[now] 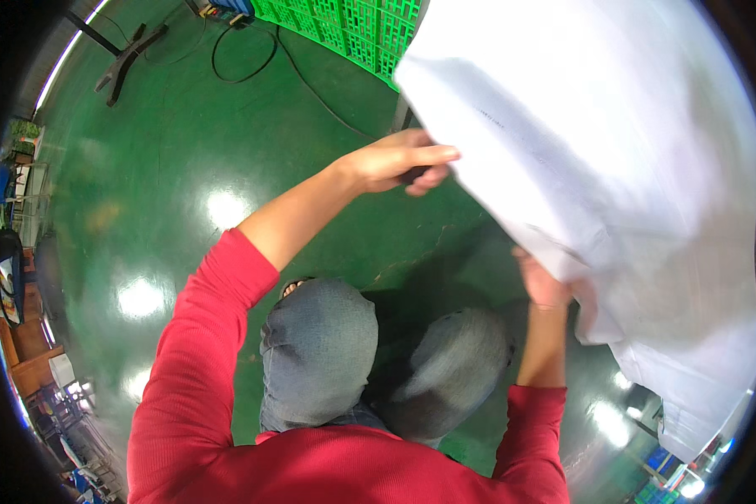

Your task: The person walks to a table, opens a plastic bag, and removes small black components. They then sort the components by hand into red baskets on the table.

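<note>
We have the big white sheet point(601, 185) up off the floor point(176, 143), on our right, beside the green crate point(332, 34). Our left hand point(393, 161) pinches its near edge, thumb on top; our right hand point(548, 284) is partly hidden, so we cannot tell its grip. Taking hold looks done; the creased sheet is not yet set down, and we cannot judge what else remains.

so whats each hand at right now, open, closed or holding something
Left hand: closed around a small dark object, at the edge of the white sheet.
Right hand: partly covered by the sheet; grip cannot be told.
</note>
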{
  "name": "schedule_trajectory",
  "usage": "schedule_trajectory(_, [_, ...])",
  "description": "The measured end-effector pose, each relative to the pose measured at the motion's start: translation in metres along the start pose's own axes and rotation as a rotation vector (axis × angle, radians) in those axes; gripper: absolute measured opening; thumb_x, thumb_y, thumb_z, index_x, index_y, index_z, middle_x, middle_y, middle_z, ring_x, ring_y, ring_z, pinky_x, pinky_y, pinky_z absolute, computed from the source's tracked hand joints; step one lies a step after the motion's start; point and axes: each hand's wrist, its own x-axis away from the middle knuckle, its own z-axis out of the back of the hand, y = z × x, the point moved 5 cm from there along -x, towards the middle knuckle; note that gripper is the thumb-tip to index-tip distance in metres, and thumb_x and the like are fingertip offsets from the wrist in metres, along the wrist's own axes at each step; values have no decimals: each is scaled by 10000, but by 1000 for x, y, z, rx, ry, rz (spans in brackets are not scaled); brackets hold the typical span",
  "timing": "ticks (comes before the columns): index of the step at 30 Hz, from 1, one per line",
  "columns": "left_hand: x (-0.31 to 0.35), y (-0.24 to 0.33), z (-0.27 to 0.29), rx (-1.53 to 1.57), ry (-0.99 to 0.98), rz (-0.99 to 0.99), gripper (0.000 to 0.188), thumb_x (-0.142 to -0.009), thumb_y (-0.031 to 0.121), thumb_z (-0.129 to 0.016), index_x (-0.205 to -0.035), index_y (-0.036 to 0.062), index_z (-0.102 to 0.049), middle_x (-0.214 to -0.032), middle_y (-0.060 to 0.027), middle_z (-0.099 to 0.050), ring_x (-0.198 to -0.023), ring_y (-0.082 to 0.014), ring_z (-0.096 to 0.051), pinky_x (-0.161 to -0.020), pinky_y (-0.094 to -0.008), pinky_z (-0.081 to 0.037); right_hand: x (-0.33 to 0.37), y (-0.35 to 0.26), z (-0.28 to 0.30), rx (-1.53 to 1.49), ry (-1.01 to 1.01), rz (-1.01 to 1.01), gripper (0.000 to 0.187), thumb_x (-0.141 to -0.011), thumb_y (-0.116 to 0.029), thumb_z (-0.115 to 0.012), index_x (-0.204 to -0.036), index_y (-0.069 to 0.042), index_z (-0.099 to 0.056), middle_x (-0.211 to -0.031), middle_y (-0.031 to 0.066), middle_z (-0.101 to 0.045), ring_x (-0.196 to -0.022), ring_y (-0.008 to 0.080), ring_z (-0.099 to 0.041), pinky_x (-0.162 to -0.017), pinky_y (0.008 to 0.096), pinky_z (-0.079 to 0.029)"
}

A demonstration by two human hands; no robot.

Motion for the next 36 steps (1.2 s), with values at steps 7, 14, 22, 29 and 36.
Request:
schedule_trajectory(7, [-46,167,-185,-825,-223,-619,343,-882,323,-573,-646,74,-567,-502,7,-449,-501,-77,-432,-523,-254,-382,16,-96,-97,436,-800,0,514,-725,-206,-720,-1187,-56,-552,-1062,113,-619,-1127,287,-481,-840,399,-402])
schedule_trajectory(14, [-88,202,-251,-645,-463,-761,408,-832,447,-595,-684,69,-634,-624,-36,-569,-591,-112,-506,-585,-269,-428,-77,-25,-35,1420,-191,-382,462,-861,-157,-623,-1273,-27,-460,-1211,111,-540,-1107,213,-528,-911,348,-448])
schedule_trajectory(22, [-94,158,-118,-947,90,-108,405,-849,436,-555,-751,48,-611,-696,-45,-583,-583,-152,-492,-566,-316,-455,-171,-129,-45,1236,89,-170,452,-868,-216,-624,-1263,-59,-471,-1215,98,-541,-1104,222,-529,-927,323,-445])
schedule_trajectory(29, [-107,146,-105,-1041,84,33,316,-847,343,-558,-836,35,-629,-708,-96,-613,-595,-200,-555,-533,-333,-474,-205,-157,34,2356,-355,-83,363,-826,-234,-652,-1123,-32,-593,-1175,116,-587,-1052,182,-557,-900,298,-431])
schedule_trajectory(36, [-153,156,-132,-1346,-27,309,255,-846,251,-561,-921,23,-648,-720,-147,-643,-607,-247,-617,-500,-350,-493,-165,-97,104,2569,69,-17,377,-795,-250,-649,-1092,-20,-626,-1183,200,-575,-1161,321,-505,-981,379,-387])
